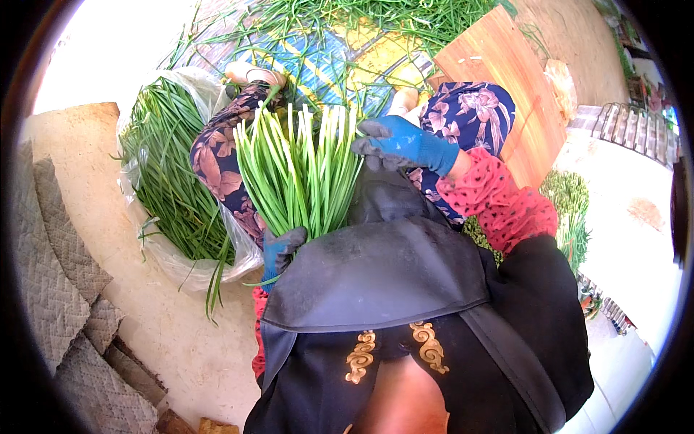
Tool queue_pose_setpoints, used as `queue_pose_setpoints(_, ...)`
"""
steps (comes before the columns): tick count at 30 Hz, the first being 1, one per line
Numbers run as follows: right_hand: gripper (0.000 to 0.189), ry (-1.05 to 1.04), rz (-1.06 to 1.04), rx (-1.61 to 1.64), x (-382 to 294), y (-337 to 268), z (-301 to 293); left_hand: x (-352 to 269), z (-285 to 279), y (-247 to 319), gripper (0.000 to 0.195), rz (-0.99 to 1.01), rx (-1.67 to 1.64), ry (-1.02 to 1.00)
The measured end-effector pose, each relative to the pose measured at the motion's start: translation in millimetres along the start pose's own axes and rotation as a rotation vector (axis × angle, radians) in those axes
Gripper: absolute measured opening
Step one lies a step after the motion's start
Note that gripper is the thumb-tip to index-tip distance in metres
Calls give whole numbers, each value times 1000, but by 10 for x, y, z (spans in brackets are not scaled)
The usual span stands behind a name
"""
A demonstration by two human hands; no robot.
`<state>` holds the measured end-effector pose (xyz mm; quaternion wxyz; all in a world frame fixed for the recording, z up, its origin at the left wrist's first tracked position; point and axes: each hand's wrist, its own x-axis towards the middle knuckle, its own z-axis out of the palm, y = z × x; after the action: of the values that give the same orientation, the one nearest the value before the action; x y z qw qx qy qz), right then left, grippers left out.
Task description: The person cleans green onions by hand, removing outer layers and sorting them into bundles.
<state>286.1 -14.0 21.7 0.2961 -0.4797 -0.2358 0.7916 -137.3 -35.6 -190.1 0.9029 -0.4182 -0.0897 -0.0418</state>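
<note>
My left hand [281, 255], in a blue and grey coated work glove, is closed around the green lower part of a thick bunch of garlic chives [301, 179]. The bunch fans out above a black apron [379, 276], its pale cut ends pointing away from me. At the upper right of the bunch is my right hand [393, 144], gloved alike, its fingers bent beside the pale stalks; whether they touch a stalk I cannot tell. Left of my knee, an open clear plastic bag [203, 271] holds many long green chives [168, 163].
Loose green stalks [368, 11] lie scattered over a blue and yellow printed sheet [317, 59] between and beyond my feet. A wooden board [509, 92] leans by my right knee, with more bunched greens [569, 211] beyond it. Grey quilted mats [49, 282] lie at the far left.
</note>
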Motion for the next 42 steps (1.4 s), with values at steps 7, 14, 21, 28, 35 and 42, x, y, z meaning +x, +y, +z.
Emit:
queue_pose_setpoints(7,28,327,-276,-804,183,201,-517,692,485,-355,60,-22,71,-2)
queue_pose_setpoints(14,42,748,-291,-880,229,-345,-1448,881,667,-618,57,296,356,285)
queue_pose_setpoints(21,54,-32,-411,-290,578,-647,-131,1542,1315,-1068,60,701,1786,1096)
queue_pose_setpoints(28,31,368,-307,-217,565,-320,-303,1584,1273,-1077,64,777,1672,1042)
queue_pose_setpoints(35,45,-69,-405,-360,711,-971,72,1489,1162,-924,71,658,1792,947)
queue_pose_setpoints(42,26,204,-381,-283,990,-839,-372,1620,1362,-1099,64,645,1594,995)
